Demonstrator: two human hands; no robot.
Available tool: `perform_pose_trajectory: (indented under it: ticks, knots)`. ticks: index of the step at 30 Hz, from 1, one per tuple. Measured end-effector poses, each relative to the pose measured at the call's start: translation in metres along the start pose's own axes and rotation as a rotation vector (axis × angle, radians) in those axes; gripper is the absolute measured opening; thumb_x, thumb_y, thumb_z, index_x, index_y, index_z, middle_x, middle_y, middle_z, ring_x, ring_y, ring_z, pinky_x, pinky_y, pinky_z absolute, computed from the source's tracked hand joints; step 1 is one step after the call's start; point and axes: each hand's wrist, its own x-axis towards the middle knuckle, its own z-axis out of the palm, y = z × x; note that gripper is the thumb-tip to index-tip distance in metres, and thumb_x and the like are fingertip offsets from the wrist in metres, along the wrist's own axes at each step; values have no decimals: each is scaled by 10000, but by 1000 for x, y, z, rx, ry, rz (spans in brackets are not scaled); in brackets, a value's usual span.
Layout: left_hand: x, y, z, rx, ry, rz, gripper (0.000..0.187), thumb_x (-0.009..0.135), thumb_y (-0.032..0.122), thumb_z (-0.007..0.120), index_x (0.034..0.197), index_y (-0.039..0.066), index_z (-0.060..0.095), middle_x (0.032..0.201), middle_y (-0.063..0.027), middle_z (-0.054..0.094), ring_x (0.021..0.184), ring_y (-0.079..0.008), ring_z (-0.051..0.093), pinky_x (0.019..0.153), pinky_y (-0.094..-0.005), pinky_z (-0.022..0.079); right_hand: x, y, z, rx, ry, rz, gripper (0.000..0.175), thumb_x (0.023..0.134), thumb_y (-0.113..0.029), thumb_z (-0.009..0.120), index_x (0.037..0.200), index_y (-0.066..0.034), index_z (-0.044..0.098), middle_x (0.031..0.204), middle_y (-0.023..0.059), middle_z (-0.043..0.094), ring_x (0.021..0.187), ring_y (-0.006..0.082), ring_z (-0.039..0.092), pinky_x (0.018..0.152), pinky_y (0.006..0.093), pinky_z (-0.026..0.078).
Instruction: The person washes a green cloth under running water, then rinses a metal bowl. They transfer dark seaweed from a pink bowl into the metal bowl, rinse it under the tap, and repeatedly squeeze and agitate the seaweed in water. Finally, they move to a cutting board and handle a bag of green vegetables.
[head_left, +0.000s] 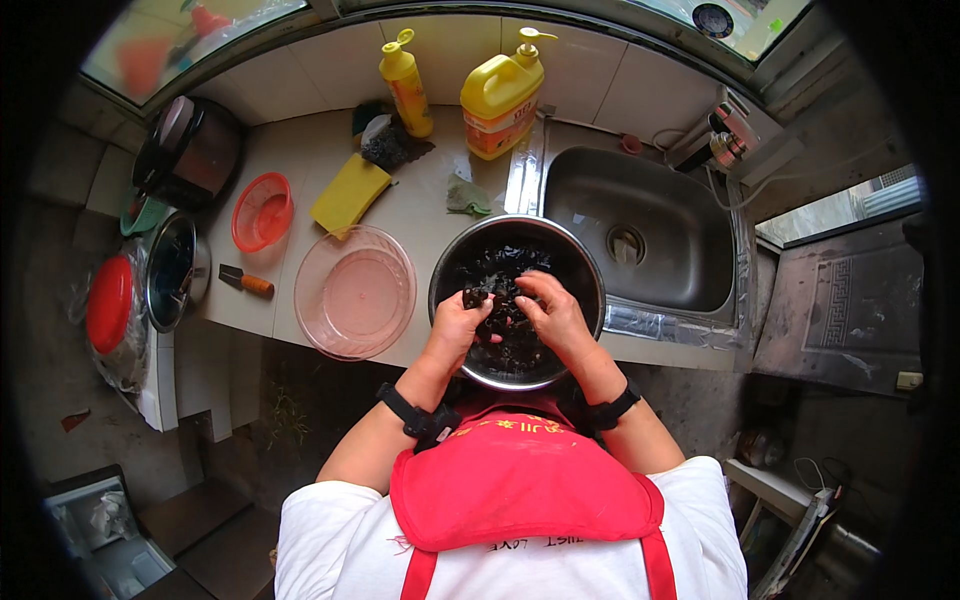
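Observation:
A round stainless steel basin (600, 289) stands at the counter's front edge, holding water with dark pieces in it (517, 259); they look like wood ear fungus. Over its left side, my left hand (456, 324) pinches a wet dark piece (474, 298) between thumb and fingers. My right hand (556, 311) hovers over the basin's right half, fingers curved and apart, with nothing visible in its grasp. A small gap separates the two hands. Part of the left hand's fingers is hidden among the dark contents.
Left of the basin are a clear plastic bowl (356, 296), a yellow sponge cloth (350, 193), a red basket (262, 212) and a wooden-handled knife (247, 281). Behind stand a yellow bottle (409, 90) and a yellow pump jug (501, 105). A steel sink (660, 270) adjoins on the right.

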Motion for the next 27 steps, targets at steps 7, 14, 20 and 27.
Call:
perform_pose_trajectory:
  ticks: [7, 14, 20, 27]
  knots:
    - [-1, -4, 5, 157, 56, 106, 131, 837, 142, 594, 897, 26, 576, 790, -37, 605, 653, -111, 590, 463, -240, 510, -2, -3, 10, 564, -224, 412, 271, 872, -157, 556, 1102, -15, 554, 1001, 41, 600, 911, 114, 551, 761, 254, 467]
    - [4, -16, 7, 641, 91, 125, 140, 802, 73, 567, 927, 12, 584, 747, -22, 593, 610, -111, 564, 480, -248, 474, -4, 3, 19, 242, -128, 109, 104, 808, -61, 603, 883, 10, 597, 906, 43, 606, 794, 94, 560, 773, 236, 448]
    - [1, -19, 0, 765, 70, 383, 492, 709, 3, 520, 1198, 54, 479, 1083, -125, 559, 1021, -204, 538, 901, -284, 398, -3, 19, 11, 648, 23, 436, 79, 803, -93, 614, 846, -28, 622, 769, 6, 614, 718, 67, 549, 651, 205, 435]
    - [-4, -3, 3, 1008, 181, 446, 347, 754, 47, 536, 1097, 69, 583, 887, -156, 632, 854, -259, 620, 784, -312, 468, -7, 23, 4, 903, -35, 634, 120, 852, -178, 571, 846, -59, 574, 740, 32, 613, 618, 107, 579, 556, 213, 432]
